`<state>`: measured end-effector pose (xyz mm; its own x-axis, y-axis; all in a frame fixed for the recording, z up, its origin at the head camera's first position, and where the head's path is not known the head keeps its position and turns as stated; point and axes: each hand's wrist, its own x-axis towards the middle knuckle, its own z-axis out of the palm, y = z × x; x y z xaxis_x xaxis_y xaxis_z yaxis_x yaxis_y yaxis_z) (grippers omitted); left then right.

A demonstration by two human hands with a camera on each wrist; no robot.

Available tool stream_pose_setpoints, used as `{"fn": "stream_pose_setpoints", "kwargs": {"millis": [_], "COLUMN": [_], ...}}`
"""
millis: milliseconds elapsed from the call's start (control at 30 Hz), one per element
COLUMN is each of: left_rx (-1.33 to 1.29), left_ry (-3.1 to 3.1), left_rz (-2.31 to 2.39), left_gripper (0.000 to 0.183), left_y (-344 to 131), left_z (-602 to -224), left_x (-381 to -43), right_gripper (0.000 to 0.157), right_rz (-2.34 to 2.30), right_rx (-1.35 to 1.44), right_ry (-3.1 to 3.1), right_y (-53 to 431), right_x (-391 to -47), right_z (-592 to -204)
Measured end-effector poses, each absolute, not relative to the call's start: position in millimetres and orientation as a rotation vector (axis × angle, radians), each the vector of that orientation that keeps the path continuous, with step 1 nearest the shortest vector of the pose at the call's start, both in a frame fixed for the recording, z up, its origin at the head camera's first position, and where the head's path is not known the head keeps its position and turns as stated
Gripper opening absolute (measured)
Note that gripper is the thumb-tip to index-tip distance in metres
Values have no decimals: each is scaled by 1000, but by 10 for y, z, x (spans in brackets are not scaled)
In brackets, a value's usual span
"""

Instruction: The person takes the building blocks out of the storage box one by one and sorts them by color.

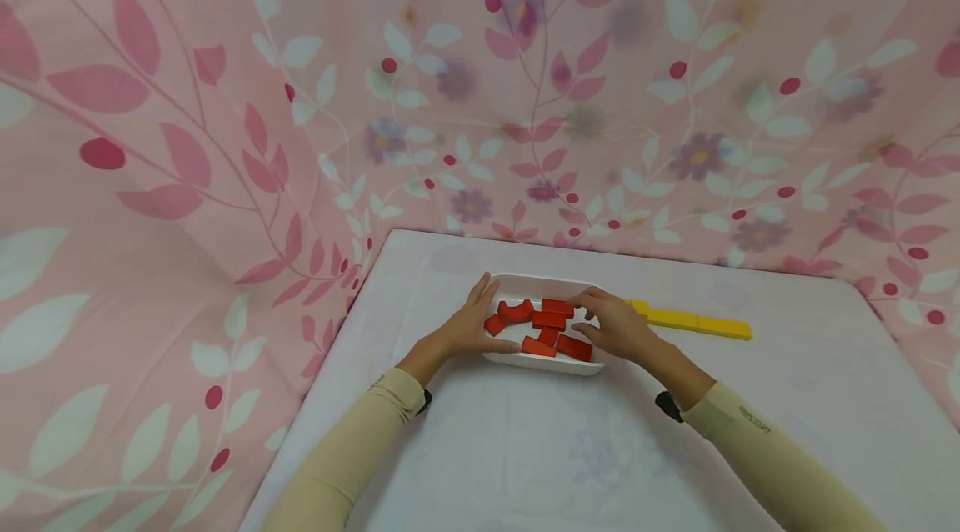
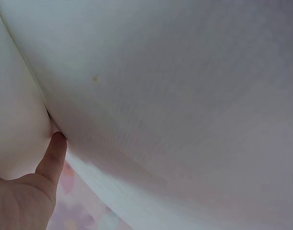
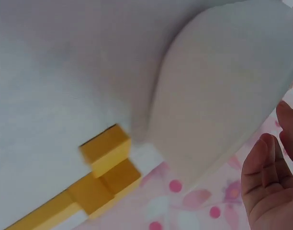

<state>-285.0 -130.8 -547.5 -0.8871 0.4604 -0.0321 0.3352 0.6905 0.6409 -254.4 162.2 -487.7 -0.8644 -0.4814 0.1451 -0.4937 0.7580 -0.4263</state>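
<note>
A white tray holds several red blocks, most of them rectangular and one with a curved notch. My left hand spans the tray's left end, fingers stretched toward the back rim and thumb lying along the front. In the left wrist view, a straight digit of the left hand reaches the tray's edge. Over the right end hovers my right hand, thumb and fingers bent and parted, close to the red blocks. The right wrist view shows the right hand beyond the tray wall, with no block visible between its fingers.
Yellow blocks run in a line to the right of the tray, partly behind my right hand. A whitish cloth covers the table. Pink floral fabric hangs behind the table and along its left side.
</note>
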Motion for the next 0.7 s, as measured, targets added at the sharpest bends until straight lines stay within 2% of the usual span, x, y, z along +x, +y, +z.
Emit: {"fn": "stream_pose_setpoints", "kwargs": {"millis": [333, 567, 700], "left_rx": [634, 628, 627], "left_ry": [2703, 2689, 2693], "left_rz": [985, 1015, 1025], "left_gripper": [124, 126, 128], "left_y": [-1294, -1305, -1320], "left_z": [-5466, -5443, -5452], "left_x": [-2833, -2815, -2816], "right_gripper": [51, 60, 63], "right_rz": [783, 960, 886], "right_rx": [1094, 1091, 1165], "right_ry": [-2932, -3049, -3079], "right_y": [1199, 939, 779], "right_x": [-2790, -2949, -2962], "right_z": [-4836, -4761, -4718]}}
